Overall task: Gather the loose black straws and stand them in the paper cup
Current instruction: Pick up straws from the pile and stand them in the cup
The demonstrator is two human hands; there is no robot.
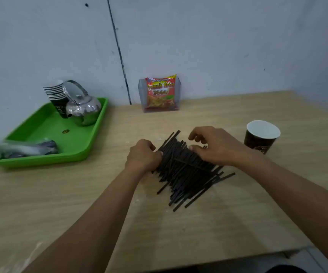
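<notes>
Both bare forearms reach forward and converge. The left hand (142, 154) is curled, knuckles up; the right hand (213, 146) arches with fingers bent downward.

your table (60, 194) is pale wood-grain laminate, smooth and matt. the black straws (186, 174) look like matt plastic. the paper cup (260, 135) has a dark printed outside and plain white inside. the green tray (76, 146) is glossy plastic; the kettle (84, 110) is mirror-polished metal.
</notes>
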